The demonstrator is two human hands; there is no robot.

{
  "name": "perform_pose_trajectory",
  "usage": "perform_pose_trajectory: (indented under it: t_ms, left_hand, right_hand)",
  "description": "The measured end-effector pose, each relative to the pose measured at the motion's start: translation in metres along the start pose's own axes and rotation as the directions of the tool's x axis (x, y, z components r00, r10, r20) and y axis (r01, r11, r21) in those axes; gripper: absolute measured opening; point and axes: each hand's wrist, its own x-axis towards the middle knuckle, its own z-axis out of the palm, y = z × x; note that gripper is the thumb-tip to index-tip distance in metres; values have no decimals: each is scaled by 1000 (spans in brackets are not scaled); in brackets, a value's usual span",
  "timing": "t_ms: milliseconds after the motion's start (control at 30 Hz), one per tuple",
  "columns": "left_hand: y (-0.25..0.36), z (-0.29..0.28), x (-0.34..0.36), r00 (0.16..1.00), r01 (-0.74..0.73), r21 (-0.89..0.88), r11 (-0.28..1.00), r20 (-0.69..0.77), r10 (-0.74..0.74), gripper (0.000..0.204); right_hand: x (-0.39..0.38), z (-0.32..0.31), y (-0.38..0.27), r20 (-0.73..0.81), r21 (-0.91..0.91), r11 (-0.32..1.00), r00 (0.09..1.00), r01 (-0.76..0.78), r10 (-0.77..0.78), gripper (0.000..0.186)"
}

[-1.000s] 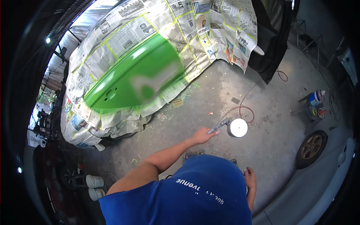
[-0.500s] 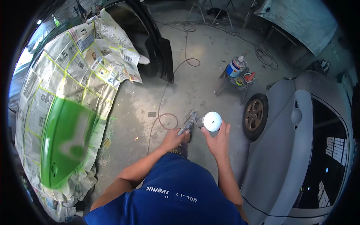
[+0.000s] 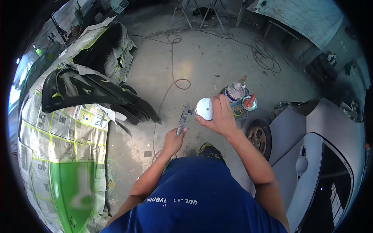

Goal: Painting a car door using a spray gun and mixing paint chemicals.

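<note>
Spray gun (image 3: 183,119) is left of the paint can (image 3: 234,94), its long axis running forward from the left hand (image 3: 173,142), whose fingers wrap the handle's (image 3: 180,130) near end. The right hand (image 3: 224,117), nearer the can, holds the gun's white cup (image 3: 204,109) on the can-facing side, between thumb and curled fingers.

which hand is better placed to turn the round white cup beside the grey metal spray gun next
Probably the right hand: it holds the round white cup from the side. The left hand grips the grey metal spray gun, so it seems better suited to steadying.
</note>
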Motion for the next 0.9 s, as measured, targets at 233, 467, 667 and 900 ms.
perform_pose_trajectory:
  t_ms: [233,467,667,900]
  left_hand:
    - [25,-28,126,971,80,-37,996,-223,-86,51]
    - [41,-54,249,917,192,-150,970,-326,-232,53]
    - [77,-81,343,855,160,-137,978,-476,-207,51]
    - [44,-95,434,802,310,-441,842,-354,-481,50]
  right_hand:
    - [177,44,98,273,481,873,932,84,-240,60]
    - [321,109,149,361,566,816,856,114,-370,60]
    - [408,185,183,149,502,792,868,346,-474,71]
    - [486,260,197,339,465,830,804,309,-489,77]
